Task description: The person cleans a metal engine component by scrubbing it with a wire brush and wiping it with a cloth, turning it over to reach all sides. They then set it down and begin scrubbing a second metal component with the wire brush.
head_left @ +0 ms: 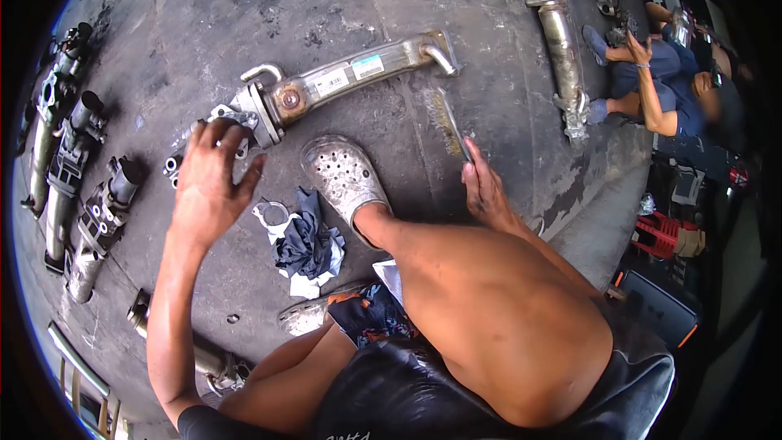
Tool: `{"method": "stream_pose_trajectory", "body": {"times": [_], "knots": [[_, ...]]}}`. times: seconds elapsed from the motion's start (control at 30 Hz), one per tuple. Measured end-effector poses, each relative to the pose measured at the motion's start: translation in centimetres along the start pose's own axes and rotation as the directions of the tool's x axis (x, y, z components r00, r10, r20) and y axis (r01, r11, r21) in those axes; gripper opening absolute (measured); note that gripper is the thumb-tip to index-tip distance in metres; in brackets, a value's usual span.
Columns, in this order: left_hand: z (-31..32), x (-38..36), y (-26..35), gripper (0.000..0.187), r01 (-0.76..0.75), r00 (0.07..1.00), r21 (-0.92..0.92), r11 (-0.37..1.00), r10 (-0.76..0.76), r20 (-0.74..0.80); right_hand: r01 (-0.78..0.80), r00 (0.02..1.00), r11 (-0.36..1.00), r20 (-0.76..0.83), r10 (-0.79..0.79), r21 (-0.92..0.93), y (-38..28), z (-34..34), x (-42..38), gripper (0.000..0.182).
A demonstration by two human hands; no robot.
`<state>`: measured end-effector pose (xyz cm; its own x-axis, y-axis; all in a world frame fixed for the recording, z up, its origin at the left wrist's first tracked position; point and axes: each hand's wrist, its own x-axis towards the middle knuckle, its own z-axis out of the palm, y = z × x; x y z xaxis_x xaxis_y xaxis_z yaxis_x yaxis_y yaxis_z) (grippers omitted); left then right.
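Observation:
A long metal cooler [350, 77] with white and blue labels lies on the floor in front of me, a bent pipe at each end. My left hand [213, 175] rests on the metal fitting [252, 110] at the cooler's left end, its fingers apart and curved over the part; the fingertips partly hide it. On the right, my right hand [487, 187] is closed round the handle of a wire brush [448, 122]. The brush's bristles face left, and it stays apart from the cooler.
Dark cloths [305, 240] lie beside my shoe [342, 171]. Several engine parts [69, 171] line the far left. Another metal cylinder [562, 57] lies at the right, near seated co-workers [668, 73]. A red crate [656, 235] and a dark case [658, 305] stand lower right.

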<state>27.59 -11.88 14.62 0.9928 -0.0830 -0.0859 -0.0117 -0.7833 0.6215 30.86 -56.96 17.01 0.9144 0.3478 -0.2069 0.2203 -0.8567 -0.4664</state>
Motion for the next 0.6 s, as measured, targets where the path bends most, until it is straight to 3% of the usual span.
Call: {"method": "stream_pose_trajectory", "body": {"times": [0.1,0.13,0.17,0.27,0.33,0.47,0.6], "knots": [[0.6,1.1,-1.7,0.046,0.025,1.0,0.044,0.999,-0.024,-0.01,0.079,0.995,0.993,-0.048,-0.083,-0.089,0.1,1.3,1.4,0.053],[0.9,1.3,-1.9,0.05,0.019,0.999,0.077,0.997,-0.017,-0.03,0.118,0.99,0.99,-0.064,-0.123,-0.082,-0.7,2.6,3.6,0.054],[1.1,1.7,-1.9,0.063,0.068,0.995,0.131,0.989,-0.076,0.061,0.156,0.984,0.985,-0.079,-0.162,-0.077,-1.6,3.9,5.8,0.055],[2.5,1.7,-2.7,0.07,0.035,0.998,0.127,0.991,-0.042,0.052,0.398,0.905,0.916,-0.14,-0.402,-0.061,-5.4,4.6,16.6,0.057],[2.6,1.3,-2.8,0.075,0.041,0.995,0.14,0.989,-0.053,0.084,0.143,0.99,0.982,-0.032,-0.14,0.121,-9.9,1.6,18.4,0.057],[1.9,1.3,-2.8,0.076,0.085,0.99,0.117,0.989,-0.097,0.104,0.138,0.983,0.987,-0.109,-0.146,-0.079,-12.2,-1.8,12.5,0.056],[2.8,0.8,-2.9,0.079,0.115,0.989,0.095,0.989,-0.123,0.082,0.159,0.984,0.978,-0.058,-0.168,-0.135,-3.9,5.0,8.3,0.059]]}}
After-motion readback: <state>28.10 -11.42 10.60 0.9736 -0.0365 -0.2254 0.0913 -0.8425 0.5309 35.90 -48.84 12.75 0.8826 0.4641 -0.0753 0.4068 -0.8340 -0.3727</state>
